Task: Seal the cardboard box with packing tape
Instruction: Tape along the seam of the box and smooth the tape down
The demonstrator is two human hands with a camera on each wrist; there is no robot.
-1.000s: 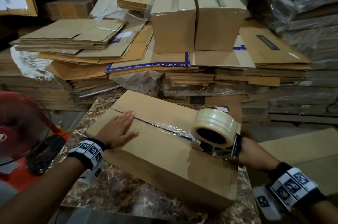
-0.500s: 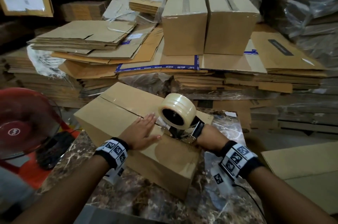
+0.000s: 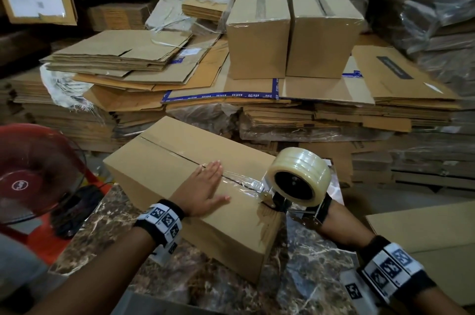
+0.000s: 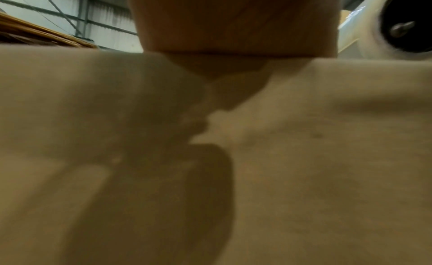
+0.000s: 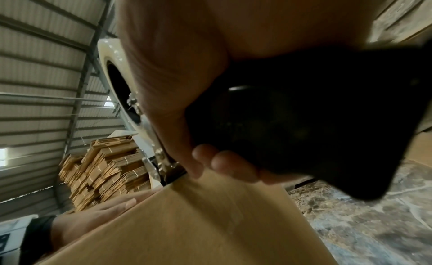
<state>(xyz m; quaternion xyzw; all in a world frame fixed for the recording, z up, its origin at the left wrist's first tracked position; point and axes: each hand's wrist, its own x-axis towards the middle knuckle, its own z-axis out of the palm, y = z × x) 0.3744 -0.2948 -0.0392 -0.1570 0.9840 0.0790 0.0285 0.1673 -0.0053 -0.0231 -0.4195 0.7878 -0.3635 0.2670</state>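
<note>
Closest in, the right hand (image 3: pixel 331 214) is wrapped around the black handle of the tape dispenser (image 3: pixel 288 201), fingers curled tight on it in the right wrist view. Compared with half a second ago, the dispenser has slid back toward the near-right end of the cardboard box (image 3: pixel 185 186) and now sits right at the top edge there, with clear packing tape (image 3: pixel 241 181) laid along the centre seam behind it. 1 roll of tape (image 3: pixel 300 176) on the dispenser.

The left hand (image 3: pixel 205 188) is flat on the box top, fingers straight and together, pressing down right on the seam just left of the dispenser. It was closer to the roll before; now there's a gap of taped seam between them.

The box lies on the marble-pattern worktop (image 3: pixel 308 263), angled away to the left. 1 red fan (image 3: pixel 33 176) off to the left.

Further back, 2 sealed boxes (image 3: pixel 257 39) stand side by side, touching, on piles of flattened cardboard (image 3: pixel 123 57).
</note>
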